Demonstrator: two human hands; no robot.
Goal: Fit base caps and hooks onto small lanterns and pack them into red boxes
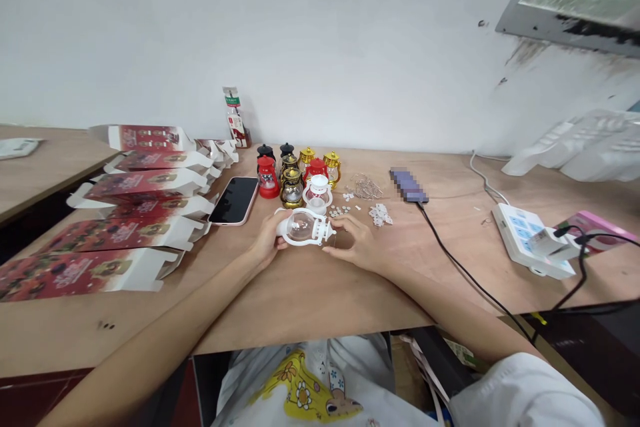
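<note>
Above the near desk, the left hand clasps a sideways white lantern, presumably presenting its top to the right hand; whether that half-curled grip has hold, I cannot tell.

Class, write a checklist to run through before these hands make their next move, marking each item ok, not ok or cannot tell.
1. Left hand holding the white lantern by its base end: ok.
2. Right hand gripping the lantern's top: cannot tell; fingers are beside it, contact unclear.
3. Held lantern upright: not ok, it is on its side.
4. Wires separated: not ok, they lie in a jumbled pile.
5. Black-screened phone apart from the hands: ok.
</note>
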